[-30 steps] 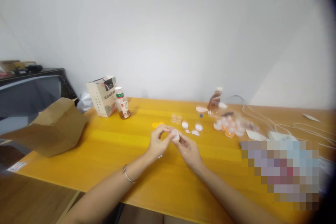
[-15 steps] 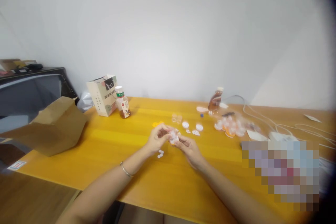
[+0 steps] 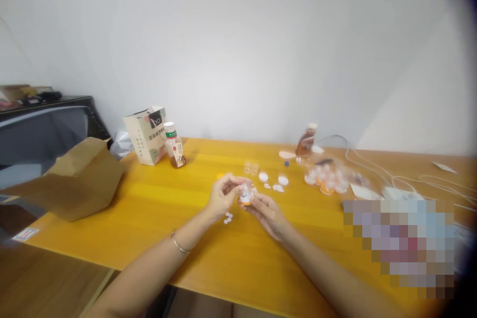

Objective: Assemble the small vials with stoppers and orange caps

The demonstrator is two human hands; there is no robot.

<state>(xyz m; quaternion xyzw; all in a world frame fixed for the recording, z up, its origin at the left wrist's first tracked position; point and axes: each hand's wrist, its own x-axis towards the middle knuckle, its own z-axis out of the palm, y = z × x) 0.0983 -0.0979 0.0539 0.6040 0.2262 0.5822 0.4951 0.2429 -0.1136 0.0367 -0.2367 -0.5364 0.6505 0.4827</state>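
Pinching small round whitish plastic piece with orange base [image 3: 245, 198] between left hand [image 3: 222, 198] and right hand [image 3: 269, 212], above yellow wooden table [image 3: 212, 263], behind near edge. Seemingly working its top; next, needs steady grip.

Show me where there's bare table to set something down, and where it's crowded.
Bare table stretches between the brown bag and the left forearm. Another free strip runs along the back, from the green-banded bottle to behind the clear boxes. Crowded: the back right, with the brown bottle and orange-and-white pile; and just beyond the right hand, where white lids lie.
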